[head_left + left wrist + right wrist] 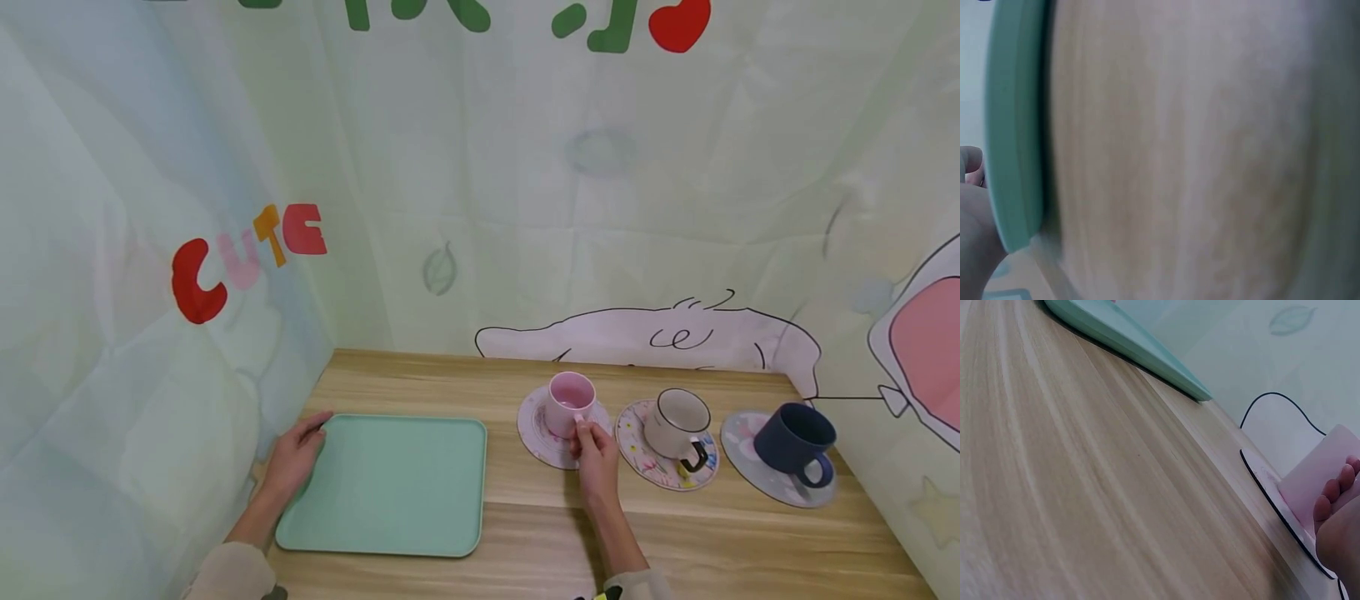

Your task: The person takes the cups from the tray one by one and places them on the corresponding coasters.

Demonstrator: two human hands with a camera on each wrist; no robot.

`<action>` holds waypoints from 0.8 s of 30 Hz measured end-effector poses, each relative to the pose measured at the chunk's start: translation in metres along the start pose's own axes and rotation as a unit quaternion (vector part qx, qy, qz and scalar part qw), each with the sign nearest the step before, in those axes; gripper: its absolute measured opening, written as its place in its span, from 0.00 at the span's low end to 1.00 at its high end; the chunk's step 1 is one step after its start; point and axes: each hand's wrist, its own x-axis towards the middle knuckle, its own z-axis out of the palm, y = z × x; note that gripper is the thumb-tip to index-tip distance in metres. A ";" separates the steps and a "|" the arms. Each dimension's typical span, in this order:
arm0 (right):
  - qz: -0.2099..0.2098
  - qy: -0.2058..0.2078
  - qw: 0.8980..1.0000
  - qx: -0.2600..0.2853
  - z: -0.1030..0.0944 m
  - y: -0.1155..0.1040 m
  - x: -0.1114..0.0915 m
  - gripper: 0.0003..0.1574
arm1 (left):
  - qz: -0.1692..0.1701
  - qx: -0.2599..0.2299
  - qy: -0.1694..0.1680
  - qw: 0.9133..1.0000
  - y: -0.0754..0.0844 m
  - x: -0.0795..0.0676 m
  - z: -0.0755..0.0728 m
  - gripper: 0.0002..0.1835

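Observation:
My right hand (597,467) pinches the handle of a pink cup (558,417), which stands upright on a round pale pink coaster (534,429). The right wrist view shows curled fingers (1335,487) against the cup's side. At the far left, my left hand (296,454) rests on the left rim of a mint green tray (390,483), near its back corner. Only part of that hand shows in the left wrist view, behind the tray's edge (1013,125). Nothing lies on the tray.
Right of the pink cup, a white mug (675,425) with a black handle stands on a flowered coaster (652,475). Farther right, a dark blue mug (791,437) sits on a grey coaster (750,467). Printed cloth (525,208) closes the wooden table's (525,533) back and sides.

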 end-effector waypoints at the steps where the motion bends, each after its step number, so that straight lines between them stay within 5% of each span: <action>1: 0.001 0.000 1.000 0.000 0.000 0.000 0.000 0.22 | -0.001 0.000 -0.001 1.000 0.000 0.000 0.000 0.24; 13: 0.003 0.000 1.000 -0.030 -0.005 -0.002 -0.002 0.19 | 0.022 0.000 0.013 1.000 0.001 0.005 0.001 0.22; 24: 0.019 -0.066 0.992 -0.109 -0.021 -0.016 0.001 0.16 | 0.000 0.001 0.009 1.000 0.006 0.005 -0.009 0.24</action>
